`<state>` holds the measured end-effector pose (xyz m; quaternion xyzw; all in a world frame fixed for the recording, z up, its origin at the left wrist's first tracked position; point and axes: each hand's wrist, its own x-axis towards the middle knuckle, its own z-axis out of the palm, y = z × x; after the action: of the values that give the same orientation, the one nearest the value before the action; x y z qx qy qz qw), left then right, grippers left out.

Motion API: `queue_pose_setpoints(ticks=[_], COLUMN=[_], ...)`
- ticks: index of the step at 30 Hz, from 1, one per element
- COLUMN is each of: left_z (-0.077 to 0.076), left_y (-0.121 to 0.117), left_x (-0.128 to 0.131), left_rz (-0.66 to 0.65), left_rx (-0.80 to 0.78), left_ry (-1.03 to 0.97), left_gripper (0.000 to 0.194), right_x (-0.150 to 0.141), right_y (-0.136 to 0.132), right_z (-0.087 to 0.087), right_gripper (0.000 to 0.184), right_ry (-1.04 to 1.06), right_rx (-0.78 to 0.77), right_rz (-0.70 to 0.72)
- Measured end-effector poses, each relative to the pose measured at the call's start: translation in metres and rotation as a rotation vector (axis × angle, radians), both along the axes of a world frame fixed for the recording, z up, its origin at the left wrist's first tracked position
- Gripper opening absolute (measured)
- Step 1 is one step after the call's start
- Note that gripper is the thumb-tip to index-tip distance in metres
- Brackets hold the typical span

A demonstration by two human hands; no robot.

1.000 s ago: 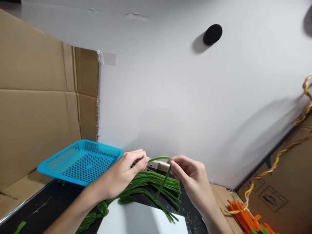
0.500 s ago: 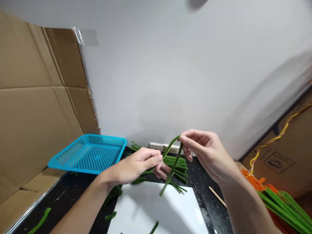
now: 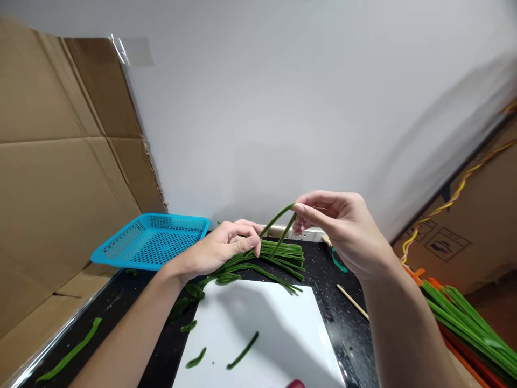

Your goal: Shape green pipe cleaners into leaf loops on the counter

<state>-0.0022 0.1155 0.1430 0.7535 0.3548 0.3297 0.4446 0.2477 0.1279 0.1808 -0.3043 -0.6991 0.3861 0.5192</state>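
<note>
In the head view, my right hand (image 3: 339,231) pinches a bent green pipe cleaner (image 3: 277,218) at the top of its bend, thumb against index finger. From there one length slopes down to my left hand (image 3: 236,245), whose thumb and fingers close on its end. The other length hangs down over a bundle of green pipe cleaners (image 3: 288,256) lying behind the white sheet (image 3: 274,312). Leaf-like green loops (image 3: 196,291) are by the left end of that bundle. On the sheet rest a short green piece (image 3: 242,351) and a curled one (image 3: 196,358).
A blue perforated basket (image 3: 151,245) stands back left against cardboard (image 3: 68,178). On the dark speckled counter (image 3: 121,307) lie a loose green strip (image 3: 70,351) and a thin wooden stick (image 3: 352,302). More green stems (image 3: 464,315) and orange ones are at the right. A dark red object (image 3: 296,383) pokes in below.
Both hands sit slightly higher in the view with the bent pipe cleaner, as does the counter. More of the white sheet, its green pieces and the dark red object now show.
</note>
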Motion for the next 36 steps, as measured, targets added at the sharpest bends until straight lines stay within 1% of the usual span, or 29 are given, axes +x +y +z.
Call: queue_pose_setpoints(ticks=[5, 9, 11, 15, 21, 24, 26, 29, 33, 35, 36], left_z=[-0.002, 0.002, 0.004, 0.004, 0.006, 0.008, 0.009, 0.012, 0.018, 0.019, 0.019], left_y=[0.002, -0.001, -0.002, 0.001, 0.003, 0.001, 0.0, -0.002, -0.006, -0.007, -0.008], left_x=[0.001, 0.0, -0.001, -0.006, -0.015, -0.017, -0.019, -0.024, -0.027, -0.025, -0.024], left_rz=[-0.061, -0.087, -0.073, 0.014, 0.002, -0.024, 0.008, 0.13, 0.246, 0.279, 0.28], left_rx=[-0.002, -0.027, -0.006, 0.103, 0.093, 0.111, 0.122, 0.146, 0.209, 0.211, 0.203], left_ry=[0.056, 0.062, 0.05, 0.023, 0.09, 0.123, 0.128, 0.098, 0.017, -0.007, -0.021], left_gripper=[0.046, 0.045, 0.043, 0.044, 0.042, 0.043, 0.043, 0.043, 0.041, 0.04, 0.04], right_x=[0.0, -0.005, -0.008, -0.01, -0.009, -0.007, -0.006, -0.004, -0.005, -0.006, -0.007], right_y=[0.0, -0.004, -0.006, -0.01, -0.014, -0.016, -0.017, -0.017, -0.013, -0.012, -0.011], right_z=[-0.002, -0.001, 0.001, 0.003, 0.004, 0.003, 0.003, 0.003, 0.001, -0.001, -0.001], right_gripper=[0.029, 0.027, 0.027, 0.032, 0.033, 0.035, 0.035, 0.037, 0.04, 0.043, 0.044], right_ry=[0.049, 0.073, 0.087, 0.064, 0.032, 0.0, -0.073, -0.226, -0.356, -0.39, -0.408], right_rx=[-0.098, -0.145, -0.175, -0.237, -0.297, -0.301, -0.288, -0.222, -0.073, 0.005, 0.036], right_rz=[0.047, 0.144, 0.177, 0.232, 0.411, 0.438, 0.423, 0.341, 0.105, -0.004, -0.035])
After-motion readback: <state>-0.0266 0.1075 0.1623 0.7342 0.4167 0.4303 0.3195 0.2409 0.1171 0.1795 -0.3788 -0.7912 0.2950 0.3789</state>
